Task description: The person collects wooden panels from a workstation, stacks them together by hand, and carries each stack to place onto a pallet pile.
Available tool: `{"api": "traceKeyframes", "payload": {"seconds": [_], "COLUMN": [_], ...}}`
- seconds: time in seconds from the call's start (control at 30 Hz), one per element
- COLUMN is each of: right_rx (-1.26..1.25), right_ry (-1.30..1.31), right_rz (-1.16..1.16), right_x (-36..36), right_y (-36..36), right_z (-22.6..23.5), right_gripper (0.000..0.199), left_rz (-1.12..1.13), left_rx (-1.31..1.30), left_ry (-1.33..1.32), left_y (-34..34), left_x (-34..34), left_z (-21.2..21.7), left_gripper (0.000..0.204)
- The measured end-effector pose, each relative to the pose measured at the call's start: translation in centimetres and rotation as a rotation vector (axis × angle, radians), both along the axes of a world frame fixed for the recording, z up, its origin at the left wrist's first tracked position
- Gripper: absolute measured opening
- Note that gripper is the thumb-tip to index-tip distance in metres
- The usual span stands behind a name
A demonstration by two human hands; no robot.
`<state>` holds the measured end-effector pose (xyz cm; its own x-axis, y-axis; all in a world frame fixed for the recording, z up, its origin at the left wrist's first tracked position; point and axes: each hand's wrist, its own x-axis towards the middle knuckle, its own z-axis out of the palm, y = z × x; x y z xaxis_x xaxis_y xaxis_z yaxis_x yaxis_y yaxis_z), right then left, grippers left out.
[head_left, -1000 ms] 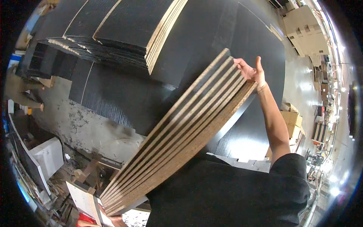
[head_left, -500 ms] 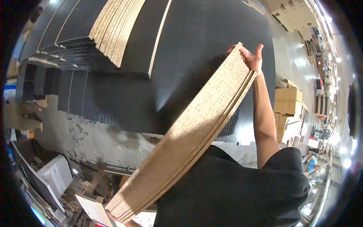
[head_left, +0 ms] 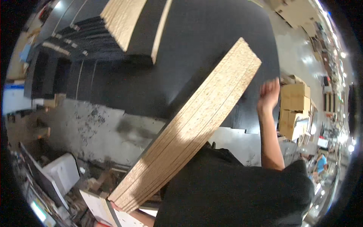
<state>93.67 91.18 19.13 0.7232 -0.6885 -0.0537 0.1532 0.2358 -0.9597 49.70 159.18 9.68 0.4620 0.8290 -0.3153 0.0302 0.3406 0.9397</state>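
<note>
A stack of several particleboard panels [head_left: 189, 125], raw speckled edges showing and faces black, slants across the middle from lower left to upper right. My left hand [head_left: 116, 207] grips its lower end, with most of the fingers hidden behind the boards. Beyond the upper end, on the right, my right hand [head_left: 269, 94] is apart from the panels. Its fingers are curled in, and nothing shows in them. A large black panel surface [head_left: 211, 30] lies under the upper part of the stack.
At the upper left stands another pile of black boards [head_left: 123, 26] with pale edges. Cardboard boxes [head_left: 294, 98] are on the floor at right. White panels [head_left: 96, 206] stand at lower left, beside scraps and a white slab [head_left: 62, 174]. A person in blue [head_left: 321, 163] is far right.
My right hand has let go of the boards' upper end and moved down and right, its fingers now curled. The stack has rolled, showing more of its layered edges.
</note>
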Motion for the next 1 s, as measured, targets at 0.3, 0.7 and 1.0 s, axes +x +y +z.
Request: {"api": "traceKeyframes", "payload": {"seconds": [0.3,0.7,1.0], "right_rx": [0.466,1.132,0.965], "right_ry": [0.22,-0.251,0.053], "right_rz": [1.331,0.687,0.367], "right_x": [-21.5,-14.9,-16.8], "right_y": [16.8,32.2,30.0], "right_z": [-12.6,-20.3,-13.3], "right_gripper": [0.1,0.118,0.112], "left_rz": [-0.086,-0.122,0.011], "left_rx": [-0.118,-0.177,0.01], "left_ry": [-0.262,-0.155,-0.061], "left_y": [-1.6,-1.6,-5.8], "left_x": [1.6,0.1,-0.8], "left_z": [2.2,2.6,2.1], "left_gripper": [0.061,0.07,0.075]}}
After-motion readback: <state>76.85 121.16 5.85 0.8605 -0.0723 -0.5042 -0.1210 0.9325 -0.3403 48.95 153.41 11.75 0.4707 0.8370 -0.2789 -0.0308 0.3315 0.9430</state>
